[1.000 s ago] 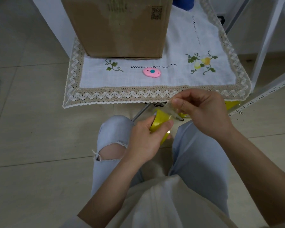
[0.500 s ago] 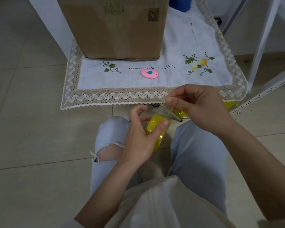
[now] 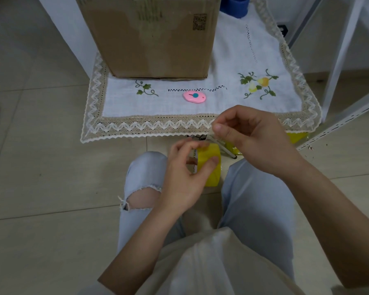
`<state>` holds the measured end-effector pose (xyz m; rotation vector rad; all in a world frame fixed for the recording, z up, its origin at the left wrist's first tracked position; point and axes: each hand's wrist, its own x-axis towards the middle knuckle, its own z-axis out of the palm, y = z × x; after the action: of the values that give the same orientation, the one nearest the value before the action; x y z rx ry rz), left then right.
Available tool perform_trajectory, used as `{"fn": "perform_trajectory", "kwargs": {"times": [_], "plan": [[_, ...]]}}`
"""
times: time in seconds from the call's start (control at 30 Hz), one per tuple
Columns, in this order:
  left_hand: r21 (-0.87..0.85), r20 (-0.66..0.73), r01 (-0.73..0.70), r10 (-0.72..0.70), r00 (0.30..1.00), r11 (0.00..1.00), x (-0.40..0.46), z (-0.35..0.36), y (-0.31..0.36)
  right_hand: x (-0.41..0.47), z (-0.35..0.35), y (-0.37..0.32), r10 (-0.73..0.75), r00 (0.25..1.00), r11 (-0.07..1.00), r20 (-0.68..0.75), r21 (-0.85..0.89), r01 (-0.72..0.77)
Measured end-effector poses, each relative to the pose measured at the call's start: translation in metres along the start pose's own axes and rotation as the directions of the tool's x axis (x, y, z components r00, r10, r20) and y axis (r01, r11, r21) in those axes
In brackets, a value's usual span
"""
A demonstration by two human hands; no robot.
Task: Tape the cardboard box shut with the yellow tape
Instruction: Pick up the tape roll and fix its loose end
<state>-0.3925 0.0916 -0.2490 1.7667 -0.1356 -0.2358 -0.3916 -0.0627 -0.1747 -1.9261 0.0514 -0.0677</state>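
Note:
A brown cardboard box [image 3: 149,37] stands at the back of a low table under a white lace-edged cloth [image 3: 228,67]. Between my knees, below the table's front edge, my left hand [image 3: 185,177] holds a roll of yellow tape [image 3: 210,167], thumb across its outer face. My right hand [image 3: 249,141] is just above and to the right of the roll, pinching the peeled end of the tape between thumb and forefinger. A short, pale strip runs from that pinch down to the roll.
A pink, oval utility cutter [image 3: 194,96] lies on the cloth in front of the box. White metal shelf rails [image 3: 341,58] stand at the right. A blue object [image 3: 238,5] sits behind the box. Something yellow [image 3: 297,137] lies under the table's right corner.
My left hand has turned the roll, so its broad yellow face now shows. My right hand has lifted slightly with the tape end, drawing out a short strip.

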Motion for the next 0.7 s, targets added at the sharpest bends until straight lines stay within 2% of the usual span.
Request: {"fn": "perform_trajectory", "kwargs": {"times": [0.13, 0.33, 0.6, 0.7], "plan": [[0.086, -0.061, -0.09, 0.096, 0.994, 0.992, 0.002, -0.001, 0.0, -0.002, 0.001, -0.002, -0.029, 0.999, 0.999, 0.039, -0.039, 0.031], [0.031, -0.127, -0.244, 0.246, 0.961, 0.969, 0.005, -0.006, 0.01, -0.002, -0.002, -0.005, -0.067, 0.989, 0.99, 0.13, -0.115, 0.082], [-0.107, -0.081, -0.17, 0.162, 0.983, 0.98, 0.006, -0.002, 0.011, -0.005, -0.012, 0.001, -0.036, 0.992, 0.985, 0.12, -0.165, 0.056], [-0.171, -0.094, -0.117, 0.102, 0.99, 0.978, 0.006, -0.001, 0.012, -0.006, -0.013, 0.001, -0.017, 0.997, 0.987, 0.076, -0.157, 0.028]]}}
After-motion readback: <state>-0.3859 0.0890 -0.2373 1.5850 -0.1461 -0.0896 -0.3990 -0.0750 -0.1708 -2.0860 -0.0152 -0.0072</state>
